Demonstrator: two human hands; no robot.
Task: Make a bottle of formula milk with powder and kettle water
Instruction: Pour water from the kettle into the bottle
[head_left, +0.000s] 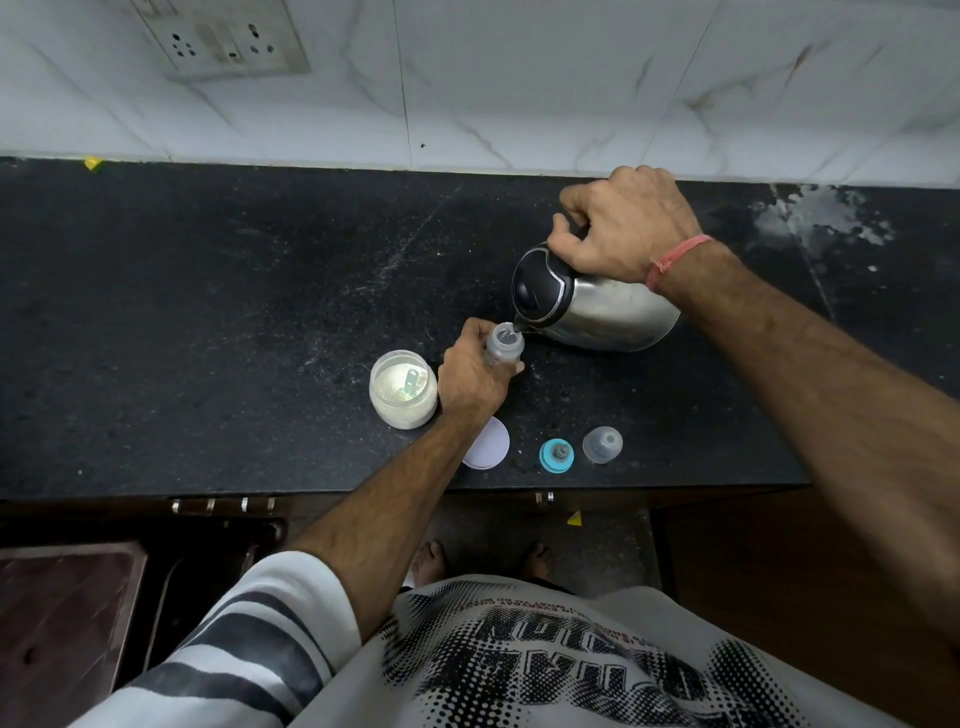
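Note:
My right hand (626, 226) grips the black handle of a steel kettle (597, 306), which is tipped to the left with its spout over the mouth of a clear baby bottle (505, 345). A thin stream of water runs from spout to bottle. My left hand (472, 379) is wrapped around the bottle and holds it upright on the black counter (234, 322). Just left of that hand stands an open jar of white powder (402, 389) with a scoop lying inside.
Near the counter's front edge lie a white round lid (488, 444), a blue-ringed bottle teat (557, 455) and a clear bottle cap (602, 444). A socket plate (223, 39) sits on the marble wall. A dark open drawer (67, 613) is at lower left.

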